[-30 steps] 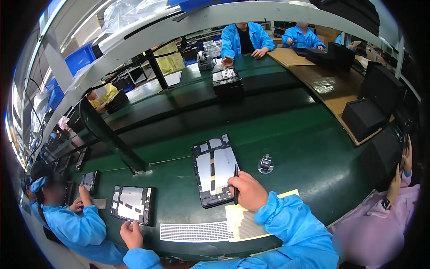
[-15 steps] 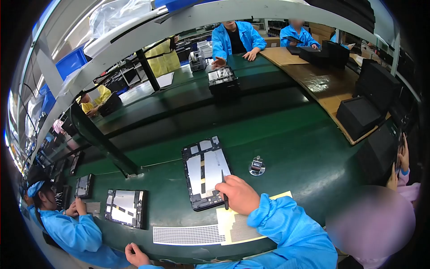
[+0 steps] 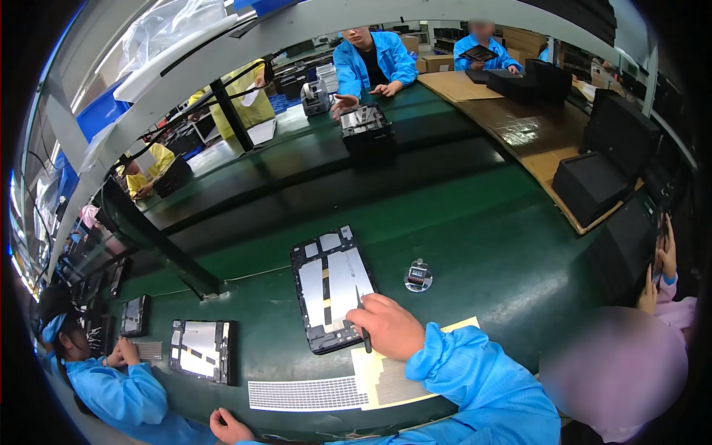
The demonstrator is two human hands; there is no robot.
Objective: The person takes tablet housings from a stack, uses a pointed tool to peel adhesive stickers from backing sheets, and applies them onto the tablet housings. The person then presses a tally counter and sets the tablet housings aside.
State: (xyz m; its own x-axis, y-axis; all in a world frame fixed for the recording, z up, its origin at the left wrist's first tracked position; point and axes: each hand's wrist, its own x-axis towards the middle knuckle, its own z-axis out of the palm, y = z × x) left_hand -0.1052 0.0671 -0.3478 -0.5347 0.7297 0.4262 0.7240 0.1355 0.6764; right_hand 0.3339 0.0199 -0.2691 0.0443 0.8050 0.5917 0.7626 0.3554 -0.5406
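Observation:
My right hand is closed on slim dark tweezers, their tip pointing up over an opened tablet-like device. The device lies flat, with silver plates, a black frame and a dark strip with yellowish patches showing. Beneath my right wrist is a yellow-backed sheet of small labels. A white sheet with rows of small dark marks adjoins it on the left. My left hand is at the table's near edge with fingers curled; whether anything is in them is hidden.
A small round silver object sits right of the device. To the left lies another opened device, close to a co-worker in blue. A slanted post rises from the table. Black boxes stand at right; another person sits across.
The view has shifted slightly, so most table items appear a little further left. My right hand still holds the tweezers over the device. The far person at upper right has raised a dark panel.

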